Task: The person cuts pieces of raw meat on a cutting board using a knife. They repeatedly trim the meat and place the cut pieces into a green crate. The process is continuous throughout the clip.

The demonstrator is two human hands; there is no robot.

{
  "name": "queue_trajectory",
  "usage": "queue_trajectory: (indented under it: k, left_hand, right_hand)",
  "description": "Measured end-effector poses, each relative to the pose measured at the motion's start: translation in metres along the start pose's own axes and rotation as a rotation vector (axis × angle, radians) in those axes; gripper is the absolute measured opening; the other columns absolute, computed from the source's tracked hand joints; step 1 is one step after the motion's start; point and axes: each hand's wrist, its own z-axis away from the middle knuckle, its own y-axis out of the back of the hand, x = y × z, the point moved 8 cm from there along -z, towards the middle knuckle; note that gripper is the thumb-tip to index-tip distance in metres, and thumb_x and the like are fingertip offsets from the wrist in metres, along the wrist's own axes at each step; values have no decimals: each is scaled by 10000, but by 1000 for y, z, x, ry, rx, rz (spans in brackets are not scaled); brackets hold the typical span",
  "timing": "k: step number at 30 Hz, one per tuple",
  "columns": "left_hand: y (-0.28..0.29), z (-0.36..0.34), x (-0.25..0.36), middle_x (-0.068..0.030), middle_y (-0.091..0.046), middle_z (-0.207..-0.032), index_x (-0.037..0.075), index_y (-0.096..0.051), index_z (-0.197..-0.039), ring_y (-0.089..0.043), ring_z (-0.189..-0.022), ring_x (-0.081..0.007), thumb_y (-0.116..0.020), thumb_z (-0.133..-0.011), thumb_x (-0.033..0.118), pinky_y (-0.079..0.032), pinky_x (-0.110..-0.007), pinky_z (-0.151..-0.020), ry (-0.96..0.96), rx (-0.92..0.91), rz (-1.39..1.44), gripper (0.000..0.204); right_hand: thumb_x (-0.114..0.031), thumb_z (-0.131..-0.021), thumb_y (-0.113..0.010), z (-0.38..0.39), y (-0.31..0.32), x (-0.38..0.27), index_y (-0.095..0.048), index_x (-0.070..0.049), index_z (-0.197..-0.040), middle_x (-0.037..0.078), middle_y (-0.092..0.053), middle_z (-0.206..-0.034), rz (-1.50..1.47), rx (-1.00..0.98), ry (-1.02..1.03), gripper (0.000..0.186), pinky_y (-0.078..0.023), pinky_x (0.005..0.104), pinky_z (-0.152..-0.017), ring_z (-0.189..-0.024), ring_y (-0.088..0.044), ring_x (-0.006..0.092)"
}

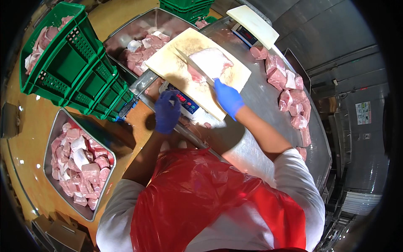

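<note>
A pale, fatty slab of meat (218, 63) lies on a cream cutting board (168, 48), which rests over a digital scale (189, 107). In my blue-gloved right hand (224, 94) is a long knife (197, 66), its blade lying across the slab's left side. My blue-gloved left hand (167, 111) is beside the scale, just off the board's near-left edge, with its fingers curled; whether anything is in them is hidden.
A steel bin of meat (109, 38) stands behind the board; another (96, 212) sits lower left. Stacked green crates (69, 63) are at left. Cut chunks (277, 73) line the steel table (302, 159) at right, below a second board (252, 23) on another scale.
</note>
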Motion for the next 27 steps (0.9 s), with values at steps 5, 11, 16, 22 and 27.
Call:
queue_trajectory:
  k: [5, 11, 16, 22, 27]
  left_hand:
    - [22, -14, -10, -100, -695, -963, 49, -702, -1060, -679, -792, -199, -658, -865, 0, -541, -309, -707, -38, 142, -57, 206]
    - [-52, -19, 34, -124, -680, -1047, 43, -688, -1077, -669, -935, -290, -691, -854, 80, -554, -345, -792, -353, -49, -99, 227]
    - [-112, -26, 74, -101, -612, -1099, 61, -625, -1102, -606, -1003, -294, -655, -866, 125, -537, -383, -820, -373, -147, -417, 246]
    - [-127, -33, 37, -109, -639, -1002, 60, -676, -995, -626, -918, -299, -669, -854, 97, -552, -398, -787, -438, -146, -253, 146]
    - [-100, -17, 32, -120, -691, -1014, 46, -703, -1039, -673, -863, -293, -726, -809, 61, -562, -366, -746, -451, -53, -54, 231]
  right_hand:
    - [-110, -919, -550, 110, 11, 52, -456, -39, -1155, 267, -654, -812, 107, -307, -116, 265, -514, 548, -667, -754, -650, 474]
    - [-146, -959, -579, 156, 86, 41, -481, -44, -1073, 272, -649, -808, 145, -68, -163, 180, -497, 548, -623, -722, -636, 478]
    - [-188, -993, -582, 141, 72, 33, -476, -37, -1050, 272, -652, -848, -14, 284, -122, 193, -484, 564, -611, -726, -626, 485]
    - [-176, -975, -598, 121, 29, 44, -477, -45, -1029, 258, -646, -844, 14, 209, -79, 186, -501, 546, -603, -719, -637, 467]
    - [-160, -934, -627, 122, 37, 62, -477, -66, -1042, 222, -663, -866, 197, 52, -8, 207, -530, 519, -604, -713, -653, 443]
